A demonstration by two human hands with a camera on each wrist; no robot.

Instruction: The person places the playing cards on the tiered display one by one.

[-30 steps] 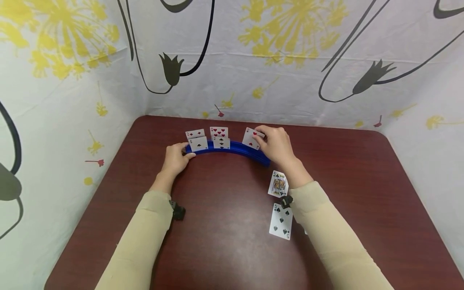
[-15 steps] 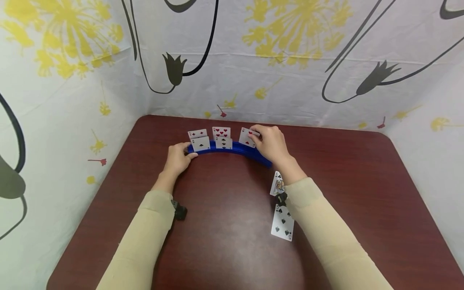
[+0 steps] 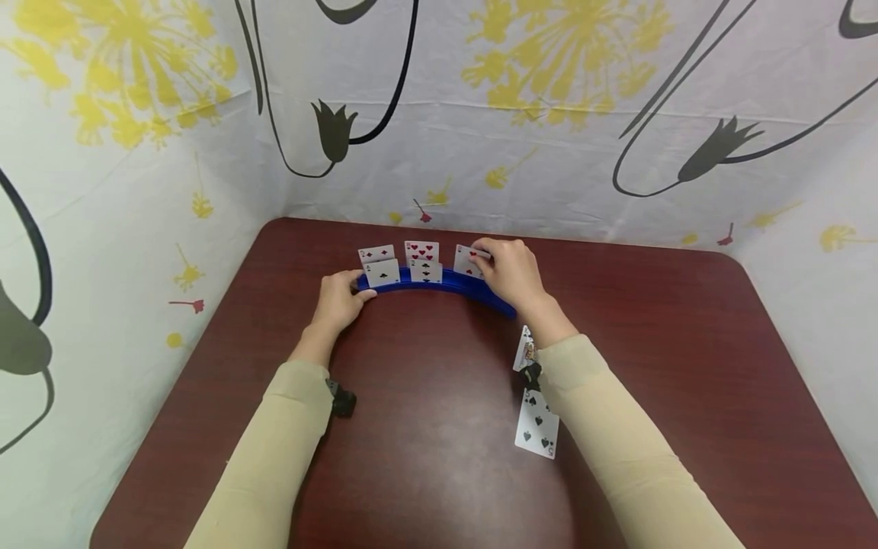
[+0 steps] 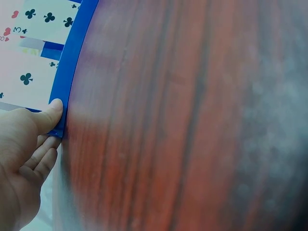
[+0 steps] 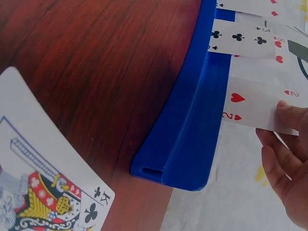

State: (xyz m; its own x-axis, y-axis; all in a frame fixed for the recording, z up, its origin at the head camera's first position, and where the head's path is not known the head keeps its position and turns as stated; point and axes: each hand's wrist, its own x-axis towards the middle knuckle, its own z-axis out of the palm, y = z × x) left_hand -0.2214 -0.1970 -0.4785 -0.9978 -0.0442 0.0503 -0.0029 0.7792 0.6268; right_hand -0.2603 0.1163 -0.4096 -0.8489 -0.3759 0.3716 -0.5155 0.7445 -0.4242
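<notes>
A curved blue card holder (image 3: pixel 450 282) stands near the back of the table. My left hand (image 3: pixel 339 299) grips its left end, thumb along the front edge. With thumb and fingers, my right hand (image 3: pixel 514 273) pinches the two of hearts (image 5: pixel 250 103), whose lower edge is at the holder's rear slot, right of the middle. Upright at the left are a red diamond card (image 3: pixel 375 252) behind and an ace of clubs (image 3: pixel 381 273) in front. Beside these, the eight of hearts (image 3: pixel 421 248) stands behind the three of clubs (image 3: pixel 425 272).
On the reddish-brown table (image 3: pixel 439 427), the king of clubs (image 5: pixel 48 192) and the five of spades (image 3: pixel 537 427) lie face up, partly covered by my right wrist and its camera (image 3: pixel 530 375) in the head view. A patterned cloth (image 3: pixel 439 152) hangs behind the table.
My right hand has moved a little left along the holder with the two of hearts. My left hand keeps its grip on the left end. The head view has shifted slightly.
</notes>
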